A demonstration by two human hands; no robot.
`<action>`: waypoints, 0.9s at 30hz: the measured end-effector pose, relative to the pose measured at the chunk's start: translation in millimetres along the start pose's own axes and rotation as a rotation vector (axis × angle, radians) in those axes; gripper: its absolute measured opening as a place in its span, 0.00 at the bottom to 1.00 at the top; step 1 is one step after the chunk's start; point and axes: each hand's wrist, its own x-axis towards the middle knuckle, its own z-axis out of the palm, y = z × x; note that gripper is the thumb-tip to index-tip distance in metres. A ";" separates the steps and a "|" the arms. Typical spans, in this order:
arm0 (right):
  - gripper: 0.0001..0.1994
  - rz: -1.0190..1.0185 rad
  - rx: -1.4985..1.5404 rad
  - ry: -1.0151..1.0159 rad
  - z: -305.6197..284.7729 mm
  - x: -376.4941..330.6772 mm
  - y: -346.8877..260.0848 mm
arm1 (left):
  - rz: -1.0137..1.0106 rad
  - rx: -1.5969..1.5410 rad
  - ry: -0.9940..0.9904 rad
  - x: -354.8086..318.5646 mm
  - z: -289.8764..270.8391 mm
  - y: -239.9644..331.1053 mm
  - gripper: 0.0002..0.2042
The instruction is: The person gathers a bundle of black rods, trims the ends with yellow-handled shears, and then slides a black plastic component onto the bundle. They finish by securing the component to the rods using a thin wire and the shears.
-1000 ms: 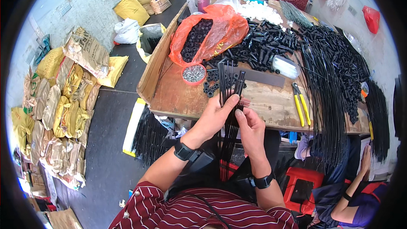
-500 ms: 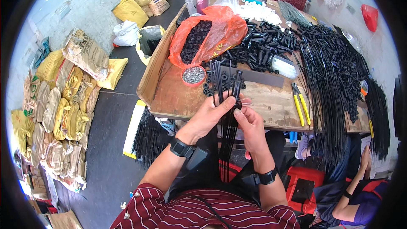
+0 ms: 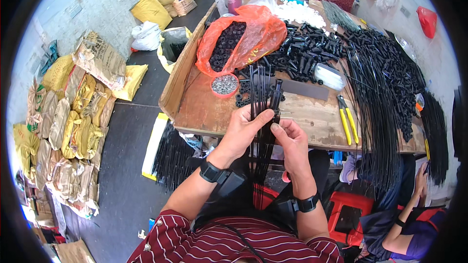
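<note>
Just in front of the table's near edge, my left hand (image 3: 242, 129) is closed round a bundle of thin black rods (image 3: 263, 165). The rods hang down between my knees. Above the hand stand their upper ends, with black tubular pieces (image 3: 277, 89) on the right side. My right hand (image 3: 294, 142) is closed at the same bundle, its thumb and fingers pressed on the right side just below the tubes. Thin pale metal-looking pins (image 3: 286, 112) stick out there to the right. What lies between the right fingertips is mostly hidden.
On the table (image 3: 195, 112) lie an orange bag (image 3: 268, 27) of black rings, a red dish (image 3: 224, 86) of small metal parts, yellow-handled pliers (image 3: 347, 122), a clear box (image 3: 329, 77), black tubes (image 3: 302, 51) and long rods (image 3: 373, 117). Another person's arm (image 3: 417, 195) is at right.
The bundle's upper ends sit slightly lower and more spread, and the hands have shifted a little to the right. Both hands stay on the bundle.
</note>
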 end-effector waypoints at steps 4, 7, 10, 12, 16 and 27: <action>0.05 0.002 -0.004 -0.061 -7.7 1.7 2.2 | -0.048 -0.010 -0.024 0.2 -2.8 0.9 0.09; 0.06 0.030 -0.012 -0.042 -4.3 2.2 -3.9 | -0.061 0.055 -0.031 1.3 -2.5 0.9 0.10; 0.07 0.087 -0.017 -0.067 2.4 1.2 -12.1 | -0.044 0.144 -0.029 -1.7 -0.8 7.3 0.11; 0.07 0.114 -0.026 -0.093 -0.6 1.0 -12.6 | -0.050 0.125 -0.062 0.3 -3.2 4.0 0.12; 0.08 0.041 -0.049 -0.151 -10.4 -0.1 -6.9 | -0.079 0.061 -0.147 1.4 -2.4 7.5 0.13; 0.06 -0.065 -0.212 0.026 9.3 -7.6 -2.2 | -0.095 -0.175 -0.030 0.5 0.7 -7.6 0.14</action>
